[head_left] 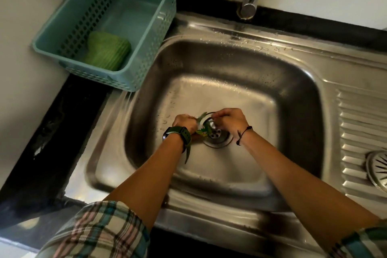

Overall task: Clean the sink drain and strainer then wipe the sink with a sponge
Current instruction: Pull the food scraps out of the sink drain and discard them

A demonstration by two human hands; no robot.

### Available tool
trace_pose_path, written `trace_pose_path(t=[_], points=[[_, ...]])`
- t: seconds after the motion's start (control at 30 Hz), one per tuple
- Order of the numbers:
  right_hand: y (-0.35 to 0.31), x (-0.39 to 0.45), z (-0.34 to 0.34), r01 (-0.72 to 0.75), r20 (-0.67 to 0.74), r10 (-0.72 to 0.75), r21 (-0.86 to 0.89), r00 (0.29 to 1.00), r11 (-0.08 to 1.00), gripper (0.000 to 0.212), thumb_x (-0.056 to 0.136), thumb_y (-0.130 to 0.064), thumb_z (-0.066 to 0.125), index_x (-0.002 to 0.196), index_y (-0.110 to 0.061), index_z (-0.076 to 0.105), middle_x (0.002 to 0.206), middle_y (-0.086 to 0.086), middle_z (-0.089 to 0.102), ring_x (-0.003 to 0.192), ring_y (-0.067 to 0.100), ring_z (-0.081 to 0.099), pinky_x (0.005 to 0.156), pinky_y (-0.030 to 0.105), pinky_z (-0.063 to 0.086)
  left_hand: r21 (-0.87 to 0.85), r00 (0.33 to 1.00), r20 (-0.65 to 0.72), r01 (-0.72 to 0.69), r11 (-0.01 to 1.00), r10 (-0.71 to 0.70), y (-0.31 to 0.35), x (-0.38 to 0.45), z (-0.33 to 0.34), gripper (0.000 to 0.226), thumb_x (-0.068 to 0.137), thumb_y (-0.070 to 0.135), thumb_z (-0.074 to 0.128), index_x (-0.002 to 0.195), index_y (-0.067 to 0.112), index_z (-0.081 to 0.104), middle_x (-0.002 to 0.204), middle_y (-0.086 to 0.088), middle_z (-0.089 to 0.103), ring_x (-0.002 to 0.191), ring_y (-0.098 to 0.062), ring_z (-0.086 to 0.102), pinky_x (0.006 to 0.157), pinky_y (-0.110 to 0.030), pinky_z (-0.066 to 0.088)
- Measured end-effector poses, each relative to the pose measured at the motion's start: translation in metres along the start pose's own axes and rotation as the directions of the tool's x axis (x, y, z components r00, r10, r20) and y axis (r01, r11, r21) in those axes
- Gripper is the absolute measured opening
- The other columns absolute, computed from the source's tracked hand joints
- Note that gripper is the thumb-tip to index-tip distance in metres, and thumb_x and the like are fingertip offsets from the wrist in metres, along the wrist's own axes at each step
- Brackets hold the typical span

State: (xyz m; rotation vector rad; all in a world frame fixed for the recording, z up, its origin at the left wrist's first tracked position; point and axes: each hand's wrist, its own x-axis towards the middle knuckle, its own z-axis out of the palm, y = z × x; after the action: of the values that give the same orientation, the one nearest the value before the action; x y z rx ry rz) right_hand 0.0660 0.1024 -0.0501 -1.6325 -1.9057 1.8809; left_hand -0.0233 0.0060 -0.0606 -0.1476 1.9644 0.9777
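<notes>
Green scraps (201, 130) pinched in curled left hand (184, 120), right hand (229, 119) curled, fingertips over the drain (216, 135).

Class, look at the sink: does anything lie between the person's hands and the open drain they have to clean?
Yes. Green scraps, apparently leaves or wrapper bits, lie over the left side of the drain. The left hand and right hand both pinch at them. The strainer is already out, lying on the draining board.

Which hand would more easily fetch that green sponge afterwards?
Left hand, probably: the green sponge lies in the teal plastic basket on its side of the steel sink.
</notes>
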Motion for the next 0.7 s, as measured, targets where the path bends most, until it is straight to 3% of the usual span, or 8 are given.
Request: trace_pose_path(t=[0.07, 0.17, 0.27, 0.37, 0.47, 0.6, 0.7], points=[[-0.01, -0.008, 0.002, 0.087, 0.077, -0.086, -0.005, 0.993, 0.996, 0.019, 0.079, 0.004, 0.06, 0.093, -0.001, 0.071, 0.104, 0.018, 0.069, 0.103, 0.03, 0.063, 0.095, 0.04, 0.051, -0.148, 0.998, 0.061, 0.041, 0.988, -0.032, 0.003, -0.005, 0.009, 0.027, 0.079, -0.014, 0.051, 0.099, 0.0, 0.064, 0.097, -0.022, 0.064, 0.086, -0.034, 0.063, 0.075, -0.045, 0.056], [-0.014, -0.012, 0.004, 0.318, 0.158, -0.281, -0.301, 0.946, 0.899, 0.027, 0.083, 0.003, 0.054, 0.103, -0.004, 0.069, 0.111, 0.013, 0.069, 0.108, 0.023, 0.06, 0.101, 0.033, 0.046, -0.292, 0.988, 0.14, 0.104, 0.951, -0.065, 0.007, -0.012, 0.012, 0.017, 0.085, -0.008, 0.051, 0.094, 0.003, 0.061, 0.088, -0.017, 0.062, 0.072, -0.028, 0.061, 0.057, -0.039, 0.054], [-0.01, -0.016, 0.01, 0.47, 0.185, -0.437, -0.471, 0.88, 0.747, 0.026, 0.084, 0.002, 0.054, 0.104, -0.005, 0.07, 0.106, 0.013, 0.071, 0.103, 0.024, 0.062, 0.095, 0.03, 0.049, -0.374, 0.977, 0.193, 0.157, 0.914, -0.089, 0.01, -0.015, 0.005, 0.017, 0.089, -0.006, 0.047, 0.082, 0.003, 0.059, 0.083, -0.014, 0.061, 0.072, -0.026, 0.06, 0.054, -0.037, 0.051], [-0.009, -0.016, 0.015, 0.523, 0.198, -0.505, -0.541, 0.84, 0.658, 0.023, 0.084, -0.002, 0.056, 0.101, -0.007, 0.071, 0.1, 0.014, 0.072, 0.098, 0.028, 0.062, 0.089, 0.033, 0.05, -0.425, 0.967, 0.238, 0.189, 0.885, -0.093, 0.014, -0.018, -0.004, 0.015, 0.092, -0.003, 0.043, 0.092, -0.003, 0.058, 0.094, -0.018, 0.061, 0.089, -0.033, 0.061, 0.063, -0.044, 0.052], [-0.011, -0.013, 0.014, 0.541, 0.225, -0.51, -0.545, 0.83, 0.64, 0.022, 0.085, -0.001, 0.056, 0.1, -0.007, 0.071, 0.101, 0.015, 0.071, 0.097, 0.028, 0.061, 0.086, 0.029, 0.047, -0.452, 0.966, 0.242, 0.196, 0.87, -0.092, 0.017, -0.02, -0.01, 0.021, 0.092, 0.0, 0.044, 0.11, -0.004, 0.055, 0.106, -0.021, 0.06, 0.102, -0.036, 0.059, 0.077, -0.049, 0.052], [-0.016, -0.007, 0.013, 0.555, 0.316, -0.459, -0.545, 0.83, 0.629, 0.023, 0.082, -0.002, 0.061, 0.104, -0.004, 0.068, 0.113, 0.016, 0.054, 0.103, 0.026, 0.053, 0.086, 0.018, 0.041, -0.408, 0.979, 0.192, 0.145, 0.901, -0.071, 0.019, -0.017, -0.011, 0.017, 0.088, -0.009, 0.044, 0.089, 0.001, 0.058, 0.085, -0.014, 0.06, 0.083, -0.028, 0.059, 0.083, -0.045, 0.051], [-0.025, -0.002, 0.01, 0.415, 0.392, -0.268, -0.36, 0.88, 0.836, 0.042, 0.078, 0.008, 0.06, 0.116, -0.011, 0.061, 0.106, 0.009, 0.06, 0.1, 0.021, 0.057, 0.088, 0.024, 0.049, -0.386, 0.99, 0.128, 0.099, 0.917, -0.053, 0.019, -0.013, -0.009, 0.025, 0.083, -0.017, 0.042, 0.082, 0.003, 0.058, 0.078, -0.013, 0.056, 0.075, -0.027, 0.056, 0.071, -0.042, 0.053]])
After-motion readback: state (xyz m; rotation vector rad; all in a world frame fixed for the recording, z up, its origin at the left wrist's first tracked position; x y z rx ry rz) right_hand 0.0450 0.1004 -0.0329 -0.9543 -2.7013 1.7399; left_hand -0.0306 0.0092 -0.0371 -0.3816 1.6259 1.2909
